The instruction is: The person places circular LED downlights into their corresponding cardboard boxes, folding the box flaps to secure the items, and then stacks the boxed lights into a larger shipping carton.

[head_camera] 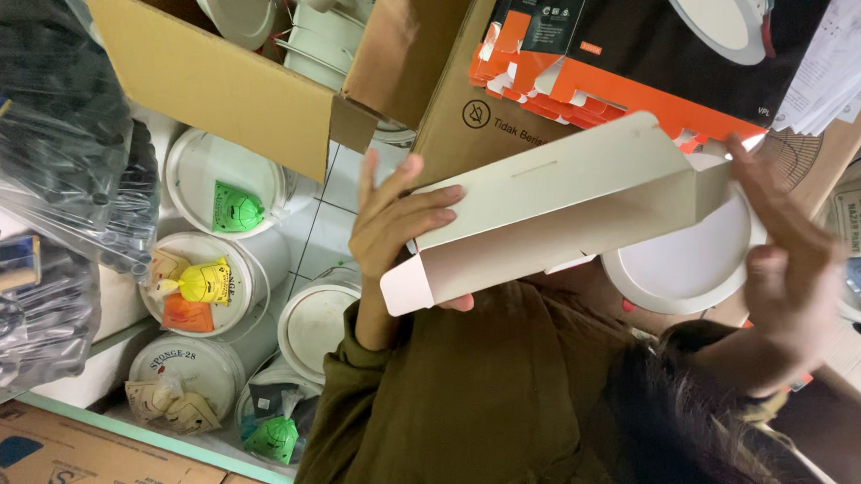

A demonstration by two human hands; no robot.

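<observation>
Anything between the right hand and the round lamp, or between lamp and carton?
Nothing visible. The right hand is already at the lamp rim. The lamp lies right against the end of the carton, which is held by the left hand.

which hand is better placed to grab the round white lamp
Right, probably. The right hand lies against the lamp at the far end of the box, fingers stretched out. The left hand is wrapped round the box's other end, holding it.

Open white carton, tilted, unfolded
</observation>
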